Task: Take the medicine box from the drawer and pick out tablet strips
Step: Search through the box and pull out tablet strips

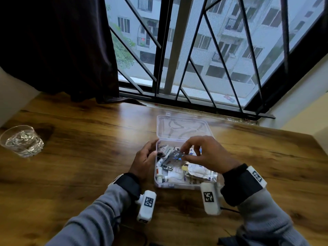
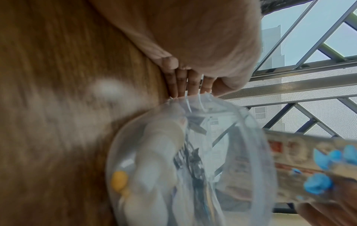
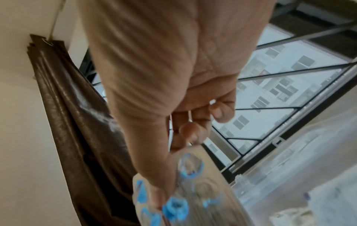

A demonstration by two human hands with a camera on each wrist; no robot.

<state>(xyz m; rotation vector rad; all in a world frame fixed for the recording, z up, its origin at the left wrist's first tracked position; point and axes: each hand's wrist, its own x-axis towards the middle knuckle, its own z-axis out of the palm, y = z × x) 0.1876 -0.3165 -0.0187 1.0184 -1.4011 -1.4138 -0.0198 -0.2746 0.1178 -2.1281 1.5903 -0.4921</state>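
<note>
A clear plastic medicine box (image 1: 155,181) stands open on the wooden table, its lid (image 1: 182,127) lying flat behind it, and it is full of strips, sachets and small bottles. My left hand (image 1: 144,158) holds the box's left wall, with the fingers (image 2: 181,83) against the clear plastic (image 2: 257,145). My right hand (image 1: 204,153) is over the box and pinches a silvery tablet strip (image 1: 174,157) with blue print. In the right wrist view the strip (image 3: 203,188) sits between thumb and fingers. It also shows blurred in the left wrist view as a tablet strip (image 2: 309,165).
A drinking glass (image 1: 22,141) stands at the table's far left. A dark curtain (image 1: 58,45) hangs at the back left, beside a barred window (image 1: 204,50). Bare wooden table top (image 1: 79,174) lies to the left of the box.
</note>
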